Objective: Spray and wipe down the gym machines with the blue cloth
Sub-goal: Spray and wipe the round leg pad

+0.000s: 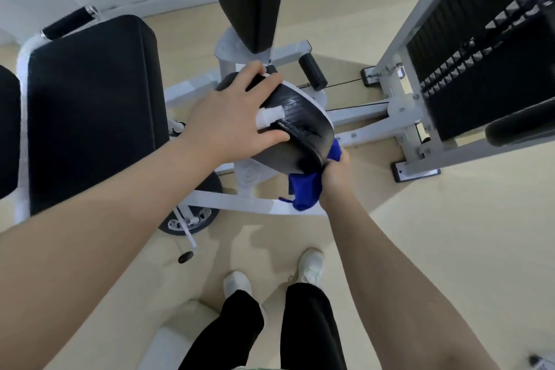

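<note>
Pale gym floor, white-framed machine. Left hand [231, 117] grips a small spray bottle [268, 116] against the glossy, wet-looking black pad [300, 117]; right hand [335, 177] clutches the blue cloth [306, 192] at its edge. Probably mid-wipe; the big seat pad [93, 111] looks untouched.

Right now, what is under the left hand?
The left hand rests on the black pad, with a white spray nozzle sticking out beneath its fingers. The bottle's body is hidden.
</note>
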The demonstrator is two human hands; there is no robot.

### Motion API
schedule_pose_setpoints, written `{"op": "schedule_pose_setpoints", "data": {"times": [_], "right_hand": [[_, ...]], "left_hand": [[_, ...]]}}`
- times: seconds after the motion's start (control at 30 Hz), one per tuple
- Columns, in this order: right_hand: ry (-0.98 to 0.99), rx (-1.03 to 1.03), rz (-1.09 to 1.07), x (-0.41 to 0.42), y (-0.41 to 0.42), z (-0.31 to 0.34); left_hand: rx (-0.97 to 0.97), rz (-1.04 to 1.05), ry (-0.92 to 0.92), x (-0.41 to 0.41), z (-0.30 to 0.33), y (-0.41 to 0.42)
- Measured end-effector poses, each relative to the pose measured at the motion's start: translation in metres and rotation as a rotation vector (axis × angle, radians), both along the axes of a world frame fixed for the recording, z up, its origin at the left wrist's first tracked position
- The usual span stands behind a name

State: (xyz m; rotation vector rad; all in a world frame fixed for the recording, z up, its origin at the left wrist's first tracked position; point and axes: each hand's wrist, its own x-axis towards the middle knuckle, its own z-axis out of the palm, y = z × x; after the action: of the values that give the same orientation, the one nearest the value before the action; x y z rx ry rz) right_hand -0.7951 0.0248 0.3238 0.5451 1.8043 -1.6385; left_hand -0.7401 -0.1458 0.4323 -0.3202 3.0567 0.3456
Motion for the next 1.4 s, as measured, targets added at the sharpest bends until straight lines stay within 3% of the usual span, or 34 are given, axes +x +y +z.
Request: {"op": "schedule_pose_setpoints", "data": {"times": [0.17,0.27,0.4,0.57,0.7,0.8,0.9,1.07,1.23,1.4], "right_hand": [[0.149,-0.062,-0.223,-0.029,0.002,0.011],[-0.204,-0.028,-0.301,-0.015,-0.006,-0.014],[-0.546,-0.056,-0.106,-0.009,-0.016,-0.024],[-0.58,-0.106,-0.211,-0.028,0.007,-0.02],[-0.479,-0.078,-0.164,-0.012,0.016,-0.024],[-0.623,-0.011,-0.189,0.003,0.002,-0.054],[-0.518,0.011,-0.093,0.003,0.001,-0.073],[-0.464,-0.174,-0.251,-0.014,0.014,-0.023],[0.094,-0.013,-0.043,-0.012,0.019,0.055],[0.58,-0.07,0.234,0.001,-0.006,0.104]], "left_hand": [[0.067,-0.021,0.037,0.001,-0.007,0.0],[0.081,-0.025,0.06,0.003,-0.012,0.002],[0.081,-0.036,0.091,0.003,-0.017,-0.003],[0.191,-0.055,0.155,0.005,-0.025,-0.002],[0.194,-0.125,0.15,0.005,-0.027,-0.007],[0.235,-0.193,0.1,0.001,-0.025,-0.01],[0.29,-0.208,0.05,-0.001,-0.022,-0.011],[0.333,-0.149,-0.004,0.0,-0.017,-0.008],[0.343,-0.082,-0.012,0.001,-0.013,-0.005],[0.409,-0.018,-0.067,0.001,-0.008,-0.001]]}}
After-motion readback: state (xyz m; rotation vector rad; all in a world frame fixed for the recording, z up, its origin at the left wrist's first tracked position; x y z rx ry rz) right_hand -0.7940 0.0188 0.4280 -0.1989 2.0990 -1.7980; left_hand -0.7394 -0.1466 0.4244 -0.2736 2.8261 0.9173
